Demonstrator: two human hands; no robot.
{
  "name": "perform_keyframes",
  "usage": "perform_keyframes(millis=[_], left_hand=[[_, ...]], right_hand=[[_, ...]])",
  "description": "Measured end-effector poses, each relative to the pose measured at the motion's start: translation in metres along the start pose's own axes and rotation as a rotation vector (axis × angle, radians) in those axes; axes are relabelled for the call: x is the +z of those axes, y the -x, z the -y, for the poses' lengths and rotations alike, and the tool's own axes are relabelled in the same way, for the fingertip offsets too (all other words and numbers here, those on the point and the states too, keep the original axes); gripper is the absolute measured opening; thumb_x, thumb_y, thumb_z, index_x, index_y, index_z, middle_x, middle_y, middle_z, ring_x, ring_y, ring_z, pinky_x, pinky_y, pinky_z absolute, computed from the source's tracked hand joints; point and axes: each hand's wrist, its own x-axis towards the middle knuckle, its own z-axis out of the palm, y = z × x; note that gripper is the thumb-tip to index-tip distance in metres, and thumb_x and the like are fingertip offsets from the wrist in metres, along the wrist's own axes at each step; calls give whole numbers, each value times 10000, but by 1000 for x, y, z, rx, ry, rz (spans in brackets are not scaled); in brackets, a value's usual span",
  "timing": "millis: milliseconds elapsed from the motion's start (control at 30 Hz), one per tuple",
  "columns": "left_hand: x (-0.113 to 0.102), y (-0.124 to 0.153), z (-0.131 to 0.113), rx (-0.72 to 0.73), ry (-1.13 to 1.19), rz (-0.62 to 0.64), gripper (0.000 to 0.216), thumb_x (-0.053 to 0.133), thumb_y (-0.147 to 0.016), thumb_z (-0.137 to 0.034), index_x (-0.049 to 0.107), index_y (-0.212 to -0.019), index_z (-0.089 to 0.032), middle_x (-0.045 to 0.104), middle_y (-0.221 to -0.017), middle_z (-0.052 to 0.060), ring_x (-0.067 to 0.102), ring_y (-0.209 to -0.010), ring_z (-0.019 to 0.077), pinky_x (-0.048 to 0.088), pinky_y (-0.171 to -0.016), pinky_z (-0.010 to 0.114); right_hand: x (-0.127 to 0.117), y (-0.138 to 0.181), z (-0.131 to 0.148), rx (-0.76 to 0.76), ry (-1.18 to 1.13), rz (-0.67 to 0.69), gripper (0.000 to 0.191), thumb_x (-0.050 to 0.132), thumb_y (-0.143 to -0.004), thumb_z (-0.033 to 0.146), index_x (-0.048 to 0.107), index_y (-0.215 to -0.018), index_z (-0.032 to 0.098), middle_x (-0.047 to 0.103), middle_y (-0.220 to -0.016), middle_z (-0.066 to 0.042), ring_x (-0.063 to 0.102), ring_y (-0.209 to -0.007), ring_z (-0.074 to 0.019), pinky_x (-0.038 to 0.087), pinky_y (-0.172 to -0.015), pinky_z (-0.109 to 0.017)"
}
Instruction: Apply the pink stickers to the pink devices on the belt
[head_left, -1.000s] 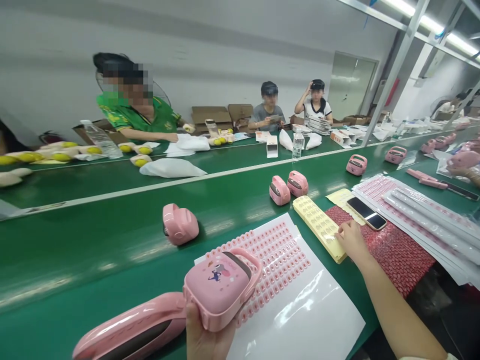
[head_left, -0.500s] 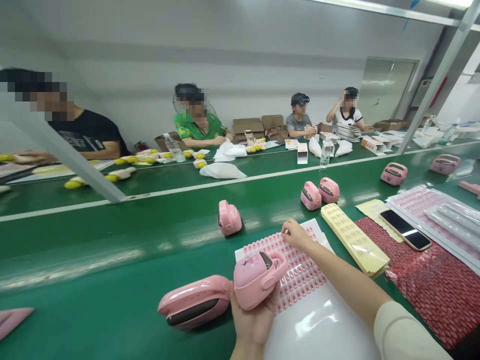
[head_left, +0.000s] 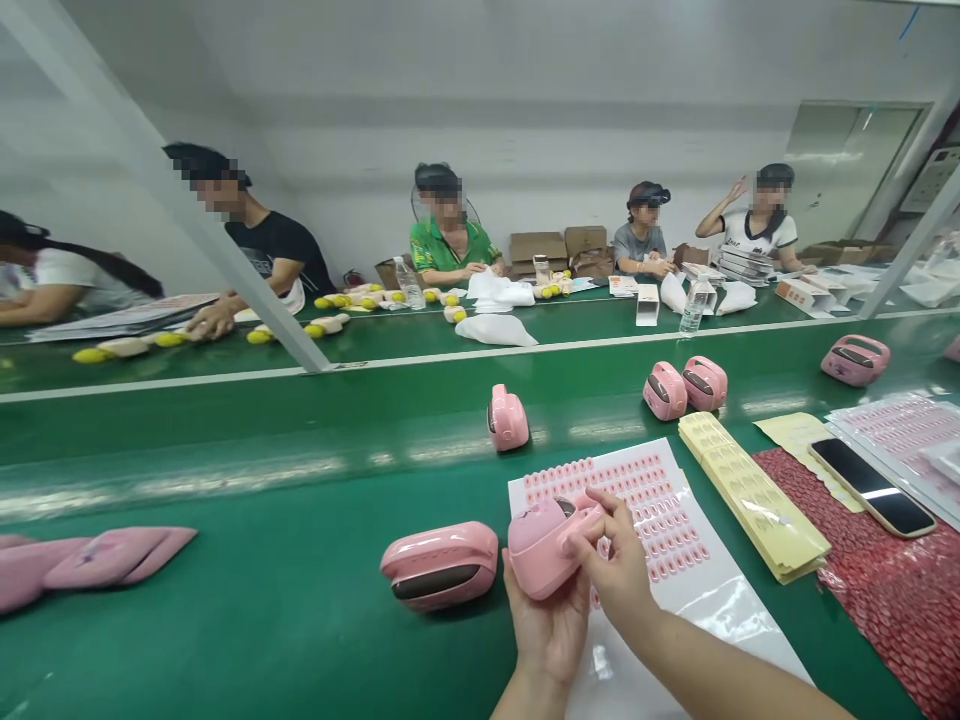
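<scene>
A pink portable speaker (head_left: 541,545), by its look, with a loop handle and a printed mauve front, rests tilted in my left hand (head_left: 551,625), which cups it from below. My right hand (head_left: 619,560) is closed at the handle side, with thumb and fingertips pressed on it; any small piece between them is hidden. Under both hands lies a white sheet (head_left: 675,530) with rows of small pink-red oval stickers. Just left of my left hand, another pink speaker (head_left: 441,565) lies on the green belt.
More pink speakers (head_left: 508,418) stand along the green belt (head_left: 262,600). At right lie yellow sticker strips (head_left: 750,495), a phone (head_left: 870,487) and red wrap (head_left: 892,600). A pink padded item (head_left: 97,565) lies left. Several co-workers sit behind the far bench, with a bottle (head_left: 696,305) there.
My right hand has come from the sticker sheet to the speaker in my left hand and now touches its handle side. The view has swung left.
</scene>
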Motion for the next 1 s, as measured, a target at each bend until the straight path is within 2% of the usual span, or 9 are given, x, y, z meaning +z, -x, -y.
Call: perform_keyframes(millis=[167, 333, 433, 500, 567, 633, 800, 900, 1000], left_hand=[[0, 0, 0, -22, 70, -53, 666, 440, -814, -431, 210, -1364, -132, 502, -1264, 159, 478, -1141, 201, 389, -922, 238], [1, -2, 1, -29, 33, -24, 619, 462, -800, -450, 316, -1329, -163, 540, -1232, 127, 493, -1128, 203, 392, -915, 216], [1, -1, 2, -28, -21, -47, 575, 456, -815, -436, 361, -1308, -156, 575, -1189, 123, 518, -1100, 185, 407, -882, 176], [1, 0, 3, -25, -56, -70, 540, 423, -835, -429, 372, -1303, -165, 588, -1172, 115, 522, -1096, 180, 413, -877, 182], [0, 1, 3, -20, -90, -74, 521, 390, -847, -438, 375, -1302, -185, 596, -1164, 103, 509, -1111, 190, 415, -891, 214], [0, 2, 3, -9, -116, -54, 529, 356, -850, -471, 378, -1301, -196, 592, -1171, 99, 493, -1130, 200, 412, -902, 241], [2, 2, 1, -24, -152, -8, 545, 267, -854, -527, 443, -1259, -207, 572, -1202, 83, 487, -1136, 178, 388, -924, 247], [1, 1, -1, -2, -177, -4, 475, 284, -864, -496, 542, -1169, -239, 588, -1184, 60, 490, -1133, 191, 385, -941, 291], [0, 1, -4, 37, -185, -29, 396, 344, -867, -444, 585, -1116, -252, 618, -1140, 61, 523, -1094, 212, 417, -916, 322]], right_hand=[[0, 0, -7, -147, 90, -33, 153, 570, -723, 259, 530, -588, 200, 487, -1072, -80, 447, -1087, -231, 372, -917, -420], [-5, -4, -14, -490, 332, -25, 139, 507, -778, 212, 500, -639, 208, 521, -1012, -73, 507, -970, -202, 422, -846, -403], [-12, -9, -20, -642, 513, 44, 39, 523, -770, 234, 522, -731, 233, 545, -1018, -64, 520, -949, -211, 370, -909, -453], [-14, -11, -23, -613, 557, 75, 214, 568, -739, 302, 514, -937, 242, 530, -1068, -82, 500, -1007, -243, 332, -943, -489], [-13, -10, -22, -504, 520, 75, 531, 592, -711, 369, 387, -1174, 210, 479, -1150, -123, 450, -1086, -278, 340, -936, -501], [-10, -7, -20, -388, 454, 65, 667, 569, -727, 392, 260, -1278, 177, 416, -1221, -150, 396, -1146, -288, 351, -934, -489], [-4, -14, -19, -255, 284, 98, 422, 421, -835, 319, 329, -1230, 203, 439, -1192, -117, 445, -1083, -216, 379, -927, -402], [-13, -48, -27, -160, 268, 101, 328, 346, -861, 275, 403, -1173, 195, 506, -1079, -100, 508, -954, -188, 421, -854, -369], [-25, -93, -35, -120, 482, 111, 272, 398, -833, 228, 516, -1074, 182, 529, -1053, -101, 466, -1015, -213, 363, -897, -391]])
